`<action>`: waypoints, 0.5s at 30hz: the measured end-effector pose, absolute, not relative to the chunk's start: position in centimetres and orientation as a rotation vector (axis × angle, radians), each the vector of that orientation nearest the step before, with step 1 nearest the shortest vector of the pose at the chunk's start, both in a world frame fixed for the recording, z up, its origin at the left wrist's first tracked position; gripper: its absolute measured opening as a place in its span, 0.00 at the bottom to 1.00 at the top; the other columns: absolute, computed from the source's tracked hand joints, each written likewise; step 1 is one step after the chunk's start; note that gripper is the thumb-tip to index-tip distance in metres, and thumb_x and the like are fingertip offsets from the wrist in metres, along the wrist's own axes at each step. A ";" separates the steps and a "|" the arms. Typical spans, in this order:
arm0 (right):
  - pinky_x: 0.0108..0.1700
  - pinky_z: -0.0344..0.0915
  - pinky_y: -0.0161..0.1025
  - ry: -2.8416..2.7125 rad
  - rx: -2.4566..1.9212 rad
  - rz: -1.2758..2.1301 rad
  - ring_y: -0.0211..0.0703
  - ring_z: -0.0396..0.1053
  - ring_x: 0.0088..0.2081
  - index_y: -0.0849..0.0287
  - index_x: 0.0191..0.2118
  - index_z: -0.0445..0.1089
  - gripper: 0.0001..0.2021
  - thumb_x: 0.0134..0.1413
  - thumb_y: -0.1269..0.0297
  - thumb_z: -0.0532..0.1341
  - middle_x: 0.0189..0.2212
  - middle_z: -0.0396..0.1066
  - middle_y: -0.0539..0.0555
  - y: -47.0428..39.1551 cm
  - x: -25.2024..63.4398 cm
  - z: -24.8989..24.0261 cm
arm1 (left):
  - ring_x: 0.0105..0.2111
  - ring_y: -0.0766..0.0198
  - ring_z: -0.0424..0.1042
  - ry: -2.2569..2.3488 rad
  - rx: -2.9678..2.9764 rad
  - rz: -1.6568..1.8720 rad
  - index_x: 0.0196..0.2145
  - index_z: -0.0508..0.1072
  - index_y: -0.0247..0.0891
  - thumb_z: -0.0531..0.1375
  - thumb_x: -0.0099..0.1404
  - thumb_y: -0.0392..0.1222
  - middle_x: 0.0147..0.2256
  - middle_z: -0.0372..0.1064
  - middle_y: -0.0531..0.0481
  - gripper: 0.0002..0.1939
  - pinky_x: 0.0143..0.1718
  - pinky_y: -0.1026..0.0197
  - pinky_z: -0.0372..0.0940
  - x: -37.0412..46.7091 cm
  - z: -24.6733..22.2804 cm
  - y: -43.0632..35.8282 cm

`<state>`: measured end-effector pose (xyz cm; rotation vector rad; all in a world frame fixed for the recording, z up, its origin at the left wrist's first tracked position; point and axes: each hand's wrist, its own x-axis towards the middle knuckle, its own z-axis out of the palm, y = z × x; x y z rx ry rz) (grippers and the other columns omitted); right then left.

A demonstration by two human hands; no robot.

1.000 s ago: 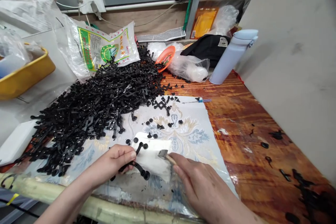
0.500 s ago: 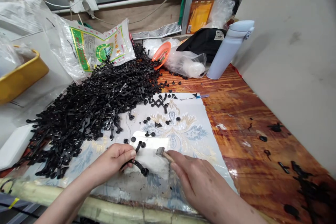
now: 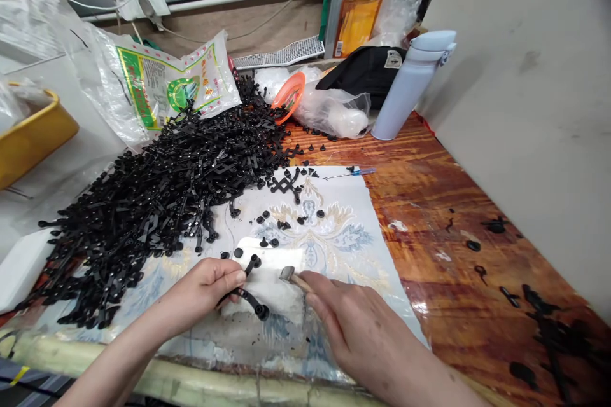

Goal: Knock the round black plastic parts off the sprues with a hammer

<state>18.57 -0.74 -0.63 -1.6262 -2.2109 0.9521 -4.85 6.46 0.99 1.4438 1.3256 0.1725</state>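
Note:
My left hand (image 3: pixel 217 280) is closed around a black plastic linkage piece (image 3: pixel 252 302), its thumb and fingers pinching the middle. Two curved arms with round ends stick out to the right of the fingers; the rest is hidden in the grip. Just to the right, my right hand (image 3: pixel 353 318) grips a wooden-handled tool (image 3: pixel 287 274) with a short, flat metal head. That head is over a white pad (image 3: pixel 281 296), apart from the linkage. Small round black caps (image 3: pixel 274 243) lie at the pad's far edge.
A large heap of black linkage pieces (image 3: pixel 167 184) covers the table's left side. Behind are a printed plastic bag (image 3: pixel 176 82), an orange dish (image 3: pixel 290 96) and a pale blue bottle (image 3: pixel 410 89). A thin blue-handled tool (image 3: pixel 365 172) and scattered black bits lie rightward.
The whole view has shifted a little, so the table's things appear slightly farther left. Both hands keep their holds and nearly the same poses.

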 end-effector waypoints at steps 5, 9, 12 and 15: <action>0.33 0.61 0.41 -2.197 -1.630 0.983 0.50 0.73 0.34 0.56 0.48 0.64 0.14 0.64 0.67 0.44 0.31 0.74 0.56 -0.8 18.7 -0.7 | 0.19 0.67 0.52 1.322 1.475 0.148 0.16 0.60 0.40 0.55 0.57 0.55 0.17 0.56 0.56 0.20 0.22 0.66 0.49 -5.0 0.9 6.4; 0.32 0.60 0.41 -2.188 -1.608 0.987 0.49 0.73 0.34 0.56 0.49 0.64 0.14 0.64 0.68 0.45 0.31 0.74 0.56 -0.8 18.7 -1.1 | 0.19 0.67 0.50 1.330 1.435 0.146 0.17 0.59 0.41 0.54 0.57 0.57 0.18 0.53 0.57 0.20 0.21 0.65 0.47 -5.3 1.0 6.4; 0.31 0.59 0.40 -2.180 -1.601 0.964 0.49 0.73 0.33 0.55 0.50 0.63 0.15 0.64 0.68 0.45 0.30 0.74 0.55 -0.8 18.7 -1.1 | 0.20 0.67 0.50 1.307 1.460 0.120 0.18 0.58 0.41 0.53 0.59 0.56 0.18 0.53 0.58 0.20 0.21 0.65 0.48 -5.7 0.9 6.4; 0.30 0.58 0.40 -2.173 -1.603 0.948 0.48 0.73 0.32 0.53 0.51 0.64 0.15 0.64 0.67 0.45 0.30 0.74 0.54 -0.8 18.7 -1.0 | 0.20 0.67 0.50 1.290 1.496 0.063 0.18 0.59 0.41 0.52 0.61 0.55 0.19 0.53 0.58 0.20 0.22 0.64 0.48 -5.8 0.9 6.5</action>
